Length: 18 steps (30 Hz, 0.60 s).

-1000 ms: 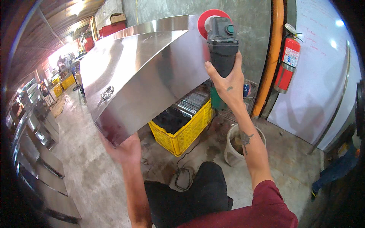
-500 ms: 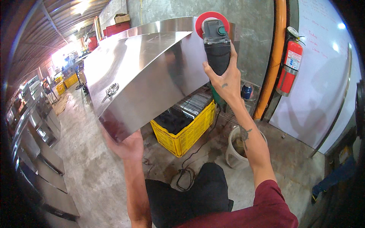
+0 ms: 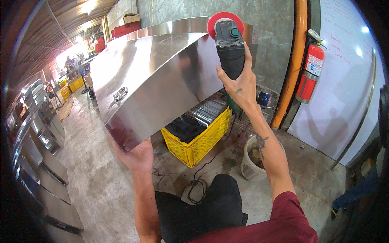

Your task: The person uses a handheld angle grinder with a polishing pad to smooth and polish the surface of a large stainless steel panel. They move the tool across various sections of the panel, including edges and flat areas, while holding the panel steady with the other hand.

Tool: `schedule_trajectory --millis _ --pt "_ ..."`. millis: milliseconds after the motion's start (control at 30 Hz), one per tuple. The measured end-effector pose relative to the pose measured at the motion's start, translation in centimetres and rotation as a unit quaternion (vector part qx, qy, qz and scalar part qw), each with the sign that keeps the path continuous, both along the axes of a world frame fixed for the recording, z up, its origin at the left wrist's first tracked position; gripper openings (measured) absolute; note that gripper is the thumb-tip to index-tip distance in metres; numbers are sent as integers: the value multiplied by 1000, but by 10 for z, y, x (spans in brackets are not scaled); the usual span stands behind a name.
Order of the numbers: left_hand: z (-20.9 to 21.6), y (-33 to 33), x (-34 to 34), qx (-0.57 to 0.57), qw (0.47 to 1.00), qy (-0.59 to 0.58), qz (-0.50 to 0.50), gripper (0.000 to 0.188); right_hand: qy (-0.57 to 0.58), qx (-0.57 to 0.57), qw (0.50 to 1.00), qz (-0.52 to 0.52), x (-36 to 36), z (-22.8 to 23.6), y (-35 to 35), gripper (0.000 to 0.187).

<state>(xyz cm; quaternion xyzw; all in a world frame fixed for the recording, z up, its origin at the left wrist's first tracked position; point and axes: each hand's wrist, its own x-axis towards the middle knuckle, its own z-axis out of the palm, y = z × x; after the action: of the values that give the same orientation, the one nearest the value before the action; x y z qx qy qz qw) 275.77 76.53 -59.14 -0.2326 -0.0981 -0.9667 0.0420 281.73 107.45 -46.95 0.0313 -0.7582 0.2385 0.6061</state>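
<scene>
1. The large, folded box of shiny sheet metal is tilted in front of the person, above the concrete floor, with its lower corner supported at the left hand.
2. The left hand is placed palm up beneath that corner; its fingers are hidden by the metal, so whether they are spread or pinching cannot be told.
3. The black handheld power tool is gripped by the right hand, with the thumb laid along one side and the fingers wrapped around the other.
4. The round red-rimmed disc on the tool's head is held at the upper right end of the box; whether the metal is touched cannot be told.
5. A looped metal fitting is seen on the box's upper face, near the left edge.
6. Below the box, the yellow slatted plastic crate is filled with dark material and flat pieces.
7. The whitish round bucket is partly covered by the right forearm.
</scene>
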Motion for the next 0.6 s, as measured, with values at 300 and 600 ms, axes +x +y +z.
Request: schedule_trajectory --millis 300,600 --pt "-6 0 -1 -6 1000 -1 4 60 -4 -1 1000 5 -2 0 -1 105" --pt "-1 1 3 -16 999 -1 30 62 -25 -14 999 22 -1 0 -10 107"
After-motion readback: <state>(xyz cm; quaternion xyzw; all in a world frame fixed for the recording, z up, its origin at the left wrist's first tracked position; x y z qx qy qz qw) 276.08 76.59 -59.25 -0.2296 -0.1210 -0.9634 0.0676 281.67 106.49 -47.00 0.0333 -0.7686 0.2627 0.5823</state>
